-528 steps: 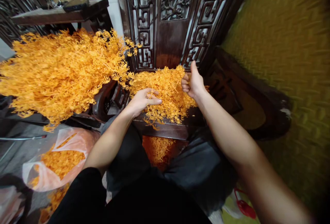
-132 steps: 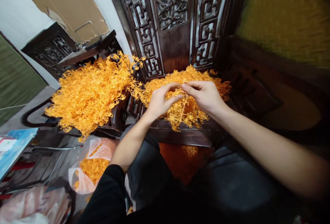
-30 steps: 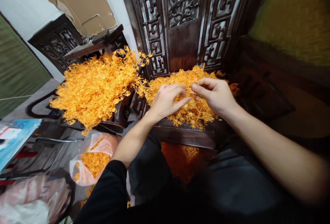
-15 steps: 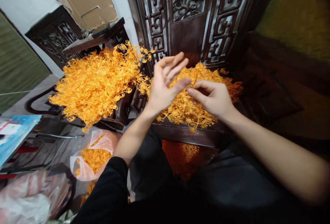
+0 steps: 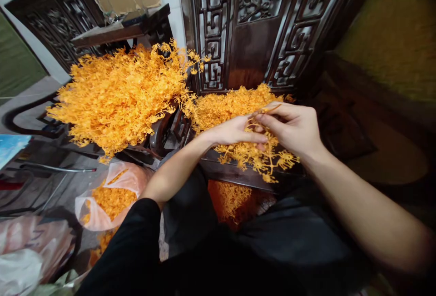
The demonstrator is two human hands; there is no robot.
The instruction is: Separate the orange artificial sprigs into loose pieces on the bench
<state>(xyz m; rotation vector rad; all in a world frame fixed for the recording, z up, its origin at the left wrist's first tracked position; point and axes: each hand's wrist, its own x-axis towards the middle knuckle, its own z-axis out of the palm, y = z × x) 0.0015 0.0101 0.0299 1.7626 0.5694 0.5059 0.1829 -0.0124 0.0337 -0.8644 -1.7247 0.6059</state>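
Head view: right hand (image 5: 297,128) pinches a spidery sprig (image 5: 270,163)

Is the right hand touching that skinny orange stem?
Touching. The head view shows the right hand pinching the orange stem, whose tip sticks out above the grip.

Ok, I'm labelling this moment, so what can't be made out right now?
In the head view:
1. Left hand: some fingers hidden behind the right hand.
2. Wooden seat: mostly covered by orange strands.
3. Blue board: cut off by the left edge.
4. Pink bag: its contents too small to tell apart.
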